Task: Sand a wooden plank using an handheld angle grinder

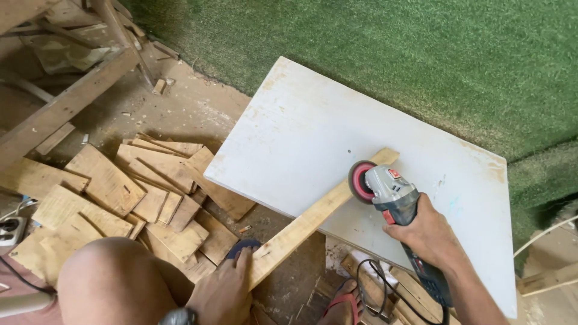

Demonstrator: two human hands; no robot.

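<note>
Wooden slat (313, 215) one, left hand (221, 292); one grinder (394, 201), right hand (426, 235).

A long, pale wooden strip (313, 216) lies diagonally, its far end resting on a white board and its near end overhanging toward the viewer, while a grey angle grinder (391, 195) with a red-centred disc stands on edge against the strip's upper part.

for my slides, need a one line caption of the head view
Right hand runs an angle grinder along a wooden strip held by the left hand.
</note>
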